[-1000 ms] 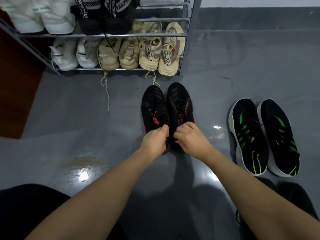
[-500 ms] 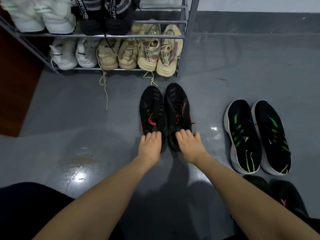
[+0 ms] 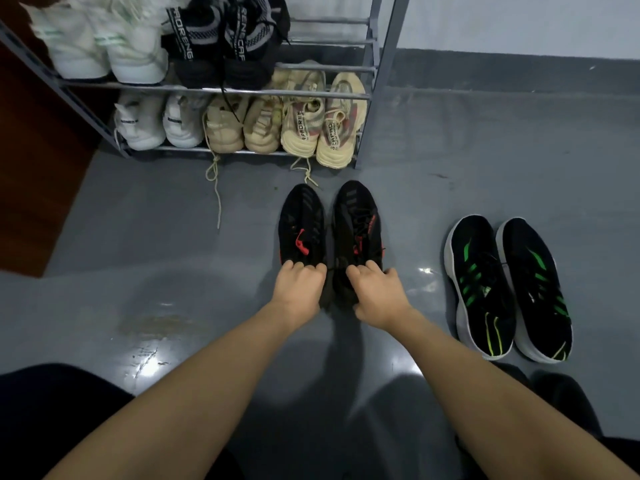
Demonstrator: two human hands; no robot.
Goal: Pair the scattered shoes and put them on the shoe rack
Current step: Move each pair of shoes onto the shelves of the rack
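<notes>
Floor (image 3: 485, 161): smooth grey, glossy, with bright glare patches and a dull scuffed stain near the left forearm; a pale wall above a dark skirting band at the far edge, a reddish-brown wood panel (image 3: 38, 174) at the left.

Shoe rack (image 3: 375, 81): grey metal tubes, two tiers in view. Upper tier — a white knit pair with pale green marks (image 3: 104, 50), then a black-and-grey knit pair with white lettering (image 3: 221, 43). Lower tier — a white pair (image 3: 159, 123), a cream chunky-soled pair (image 3: 242, 129) with a lace trailing onto the floor, and a cream mesh pair with pink panels (image 3: 322, 126), heels outward.

Black and red shoes (image 3: 329, 230): a mesh pair, side by side and touching, toes toward the rack, on the floor just in front of it.

Left hand (image 3: 299, 285): fingers curled over the heel of the left shoe, gripping it.

Right hand (image 3: 375, 292): fingers curled over the heel of the right shoe, gripping it, thumb out to the side.

Black and green shoes (image 3: 505, 289): white-soled pair with green and yellow stripes, paired on the floor to the right, apart from the hands.
</notes>
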